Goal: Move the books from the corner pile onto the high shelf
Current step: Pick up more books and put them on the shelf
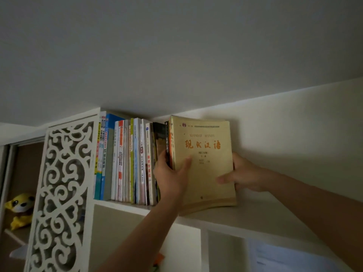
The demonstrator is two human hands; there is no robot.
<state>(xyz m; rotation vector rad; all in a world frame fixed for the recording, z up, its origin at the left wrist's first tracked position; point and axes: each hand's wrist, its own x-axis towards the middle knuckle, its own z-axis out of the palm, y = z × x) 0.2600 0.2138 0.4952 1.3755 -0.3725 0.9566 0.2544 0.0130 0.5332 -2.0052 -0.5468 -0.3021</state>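
A thick yellow book (204, 173) with orange characters on its cover stands upright on the high white shelf (255, 218), at the right end of a row of upright books (127, 161). My left hand (170, 175) grips its spine side, thumb on the cover and fingers behind, against a dark book (167, 142). My right hand (243, 175) holds its right edge, thumb lying across the cover. The corner pile is out of view.
The ceiling sits close above the book tops. A white carved fretwork panel (62, 193) closes the shelf's left end. A yellow plush toy (19, 209) sits in a lower left compartment. To the right of the yellow book the shelf board runs along the wall.
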